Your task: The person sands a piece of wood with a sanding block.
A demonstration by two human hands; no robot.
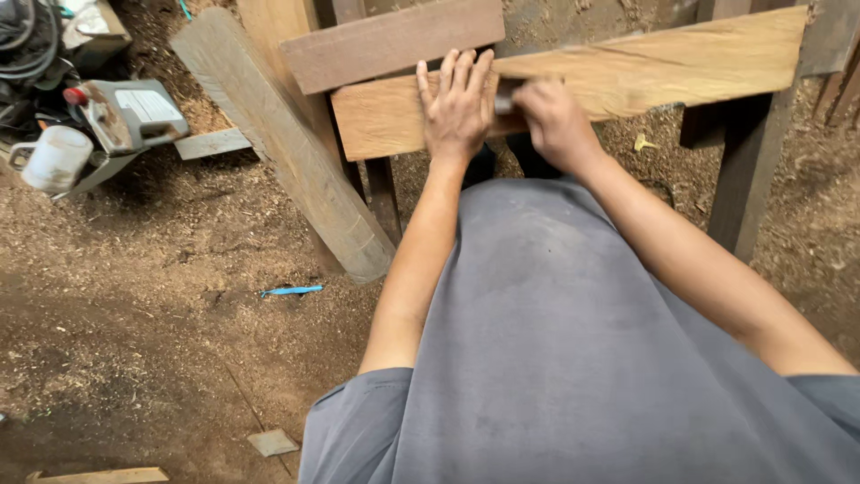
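A pale wooden plank (645,76) lies across a wooden frame in front of me. My left hand (455,103) rests flat on the plank, fingers spread and pointing away from me. Just to its right, my right hand (551,121) is closed around a small dark tool (504,97) pressed against the plank; the hand is blurred. Most of the tool is hidden by the fingers. A darker board (390,40) lies just beyond the plank at the upper left.
A thick grey beam (287,143) leans down to the sawdust-covered ground. A power tool (125,112) and a white mug (55,159) sit at the far left. A blue strip (291,290) lies on the ground. Dark frame legs (748,170) stand at the right.
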